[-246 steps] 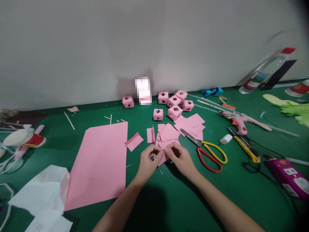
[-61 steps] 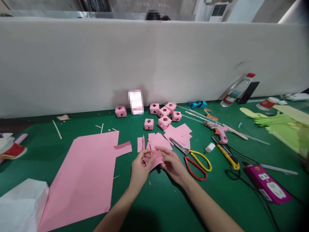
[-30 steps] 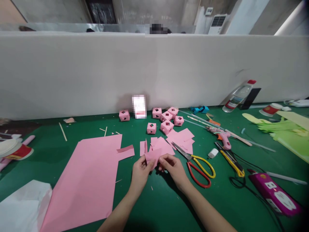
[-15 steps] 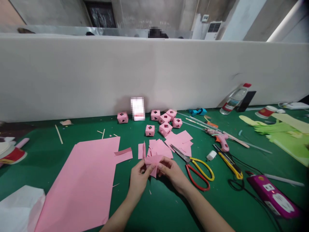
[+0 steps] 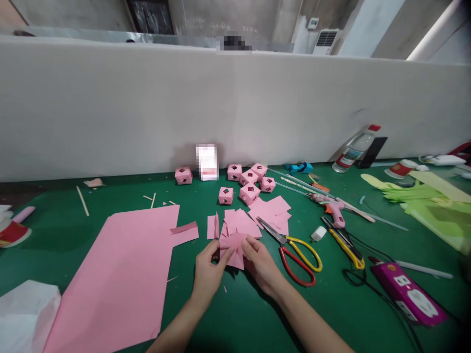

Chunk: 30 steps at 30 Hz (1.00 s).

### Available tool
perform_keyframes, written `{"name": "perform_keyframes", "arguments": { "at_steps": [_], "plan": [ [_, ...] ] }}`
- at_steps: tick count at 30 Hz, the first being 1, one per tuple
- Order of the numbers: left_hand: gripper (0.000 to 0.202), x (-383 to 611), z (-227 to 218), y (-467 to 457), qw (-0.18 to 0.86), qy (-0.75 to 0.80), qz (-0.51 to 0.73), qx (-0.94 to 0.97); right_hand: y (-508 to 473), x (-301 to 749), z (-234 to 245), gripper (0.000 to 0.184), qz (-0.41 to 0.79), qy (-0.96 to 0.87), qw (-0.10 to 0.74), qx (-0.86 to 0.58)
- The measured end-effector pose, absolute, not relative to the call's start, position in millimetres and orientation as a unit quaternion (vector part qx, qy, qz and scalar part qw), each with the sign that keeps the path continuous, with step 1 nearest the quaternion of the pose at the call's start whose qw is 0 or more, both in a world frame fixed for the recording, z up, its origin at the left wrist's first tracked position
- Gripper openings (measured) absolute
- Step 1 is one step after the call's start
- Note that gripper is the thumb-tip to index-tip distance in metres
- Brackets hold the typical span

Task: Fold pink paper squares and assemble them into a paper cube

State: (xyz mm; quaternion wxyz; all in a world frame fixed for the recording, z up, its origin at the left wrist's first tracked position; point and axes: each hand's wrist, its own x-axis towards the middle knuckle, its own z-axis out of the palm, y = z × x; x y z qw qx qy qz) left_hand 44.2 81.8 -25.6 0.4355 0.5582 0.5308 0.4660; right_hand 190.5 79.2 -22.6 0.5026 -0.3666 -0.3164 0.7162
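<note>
Between my hands is a piece of folded pink paper [image 5: 234, 252], held just above the green table. My left hand [image 5: 210, 267] pinches its left side between thumb and fingers. On the right side, my right hand [image 5: 259, 262] grips it with the thumb on top. Behind the paper lies a pile of cut pink paper pieces [image 5: 245, 223], with a creased pink strip [image 5: 212, 227] standing partly folded on its left. Scissors with one yellow and one red handle [image 5: 290, 247] rest to the right of my right hand, blades touching the pile.
Several pink paper cubes [image 5: 249, 193] with diamond openings stand near the white partition [image 5: 147, 108]. Large pink sheets [image 5: 121, 274] lie at left. Rightward are a pink glue gun [image 5: 336, 213], a yellow cutter [image 5: 348, 249], a purple corded box [image 5: 408, 294] and a leaning bottle [image 5: 355, 149].
My right thumb has shifted from the paper's middle toward its right edge, and more of the lower flap shows. The whole view has moved slightly.
</note>
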Motion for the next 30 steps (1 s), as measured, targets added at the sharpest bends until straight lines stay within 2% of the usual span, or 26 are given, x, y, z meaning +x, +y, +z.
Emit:
{"name": "perform_keyframes", "arguments": {
  "at_steps": [5,12,20,23,27,30],
  "plan": [
    [0.025,45,-24,83,0.511,0.515,0.465,0.507,80,191,-22,0.045,0.652,-0.394,0.500,-0.412],
    [0.020,44,-23,86,0.573,0.455,0.443,0.519,79,190,-26,0.042,0.643,-0.451,0.472,-0.401],
    [0.043,38,-18,84,0.580,0.424,0.392,0.574,79,188,-19,0.034,0.623,-0.432,0.504,-0.415],
    [0.049,38,-17,82,0.605,0.362,0.389,0.593,78,187,-18,0.035,0.619,-0.411,0.516,-0.425],
    [0.044,41,-17,80,0.546,0.391,0.353,0.651,77,187,-17,0.033,0.625,-0.397,0.518,-0.429],
    [0.029,43,-19,80,0.534,0.418,0.361,0.641,76,189,-15,0.032,0.629,-0.390,0.519,-0.427]
  ]
}}
